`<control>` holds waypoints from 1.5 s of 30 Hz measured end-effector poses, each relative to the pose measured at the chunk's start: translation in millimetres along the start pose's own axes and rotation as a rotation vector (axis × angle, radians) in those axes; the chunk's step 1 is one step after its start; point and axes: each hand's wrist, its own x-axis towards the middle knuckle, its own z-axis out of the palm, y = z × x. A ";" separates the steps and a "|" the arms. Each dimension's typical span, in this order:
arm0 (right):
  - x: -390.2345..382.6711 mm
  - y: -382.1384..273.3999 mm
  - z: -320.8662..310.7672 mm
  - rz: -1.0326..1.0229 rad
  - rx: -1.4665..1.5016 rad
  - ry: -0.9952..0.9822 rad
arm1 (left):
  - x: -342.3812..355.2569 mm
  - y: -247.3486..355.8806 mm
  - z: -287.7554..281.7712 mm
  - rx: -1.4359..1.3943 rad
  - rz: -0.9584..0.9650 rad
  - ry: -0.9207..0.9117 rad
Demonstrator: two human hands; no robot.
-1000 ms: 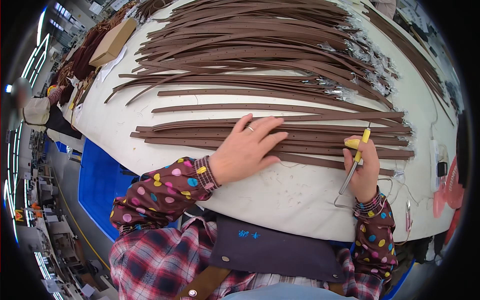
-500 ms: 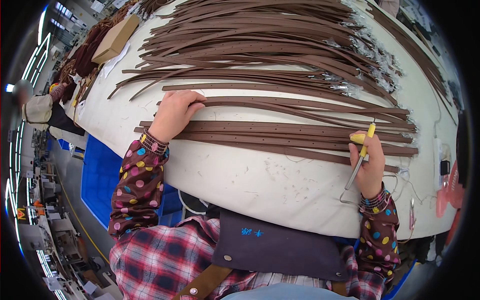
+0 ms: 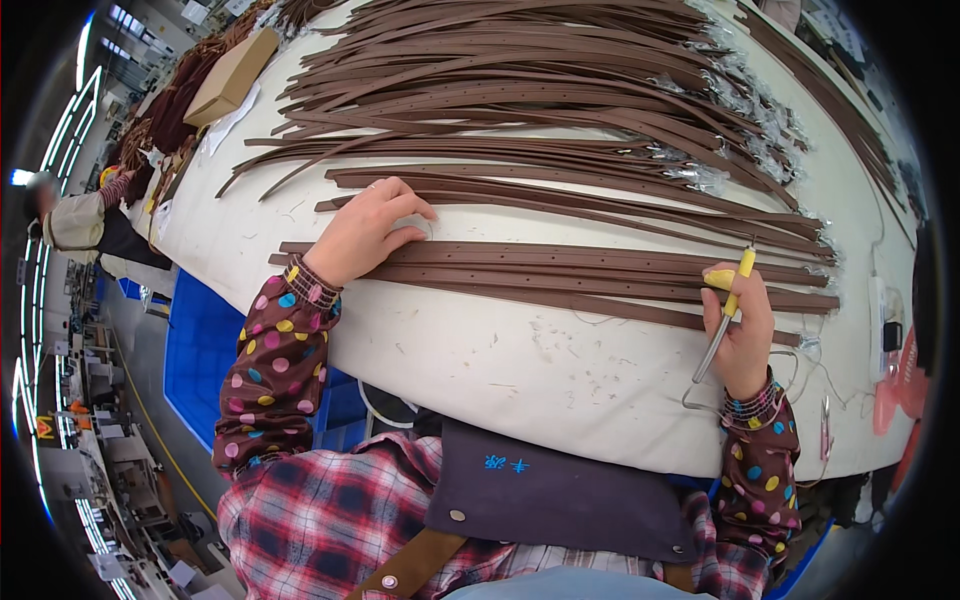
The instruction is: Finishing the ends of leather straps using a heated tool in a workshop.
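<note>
Brown, slightly glossy oversleeves (image 3: pixel 277 385), at 8 and 4 o'clock, are scattered with polka dots in pink, yellow, blue and white, ending in gathered, checked cuffs (image 3: pixel 309 282). At 7 o'clock spreads a plaid shirt (image 3: pixel 310 510) in red, dark blue and white. A dark purplish apron bib (image 3: pixel 570 500), towards 5 o'clock, carries blue stitched characters (image 3: pixel 507 464) and round metal snaps (image 3: pixel 457 515) at its lower corners. A brown strap (image 3: pixel 425 555) with another snap runs near 6 o'clock. A yellow finger cover (image 3: pixel 717 279) shows at 3 o'clock.
</note>
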 end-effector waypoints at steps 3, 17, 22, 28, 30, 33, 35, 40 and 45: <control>0.9 -0.4 -0.2 -0.002 -0.001 0.004 | 5.0 -6.6 -0.9 -0.038 -0.001 -0.111; 1.0 -0.7 -1.7 -0.012 -0.004 0.006 | 5.5 -5.5 -23.4 -0.162 -0.121 0.316; 2.0 0.5 -3.8 0.009 0.004 0.034 | -11.4 9.8 -28.3 -0.060 -0.069 -0.080; 7.1 2.2 -14.6 -0.089 -0.089 0.095 | -9.9 13.7 -15.8 -0.026 -0.055 -0.259; 13.0 8.6 -20.1 -0.146 -0.123 0.153 | -14.1 18.8 -18.2 0.085 -0.092 -0.266; 10.8 20.6 -41.7 -0.109 -0.187 0.246 | -9.0 9.8 -13.3 0.208 -0.044 -0.204; 5.5 30.8 -67.1 -0.084 -0.252 0.306 | -1.4 6.7 -14.7 0.194 -0.067 -0.186; -28.0 63.5 -102.9 0.136 -0.276 0.439 | 36.1 31.6 -18.0 0.176 -0.004 -0.184; -41.1 74.2 -127.2 0.338 -0.074 0.524 | 95.7 114.4 17.5 -0.035 0.333 -0.167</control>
